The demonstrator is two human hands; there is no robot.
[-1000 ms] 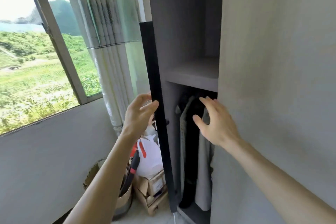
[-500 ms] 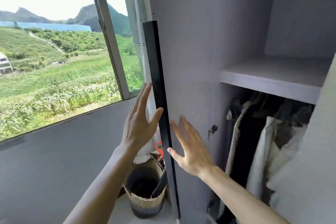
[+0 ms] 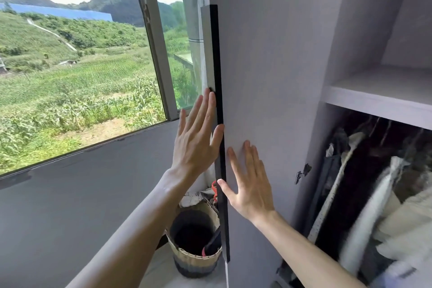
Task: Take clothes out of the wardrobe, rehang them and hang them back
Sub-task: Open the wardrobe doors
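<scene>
The clothes (image 3: pixel 364 182) hang under the shelf (image 3: pixel 378 98) inside the wardrobe, blurred and cut off at the right. The door (image 3: pixel 268 77) is smooth pale board with a black edge. The left hand (image 3: pixel 196 133) lies flat at this edge and the right hand (image 3: pixel 247 184) lies flat on its inner face; both have straight fingers and grasp nothing. The door partly hides a woven basket (image 3: pixel 195 241).
</scene>
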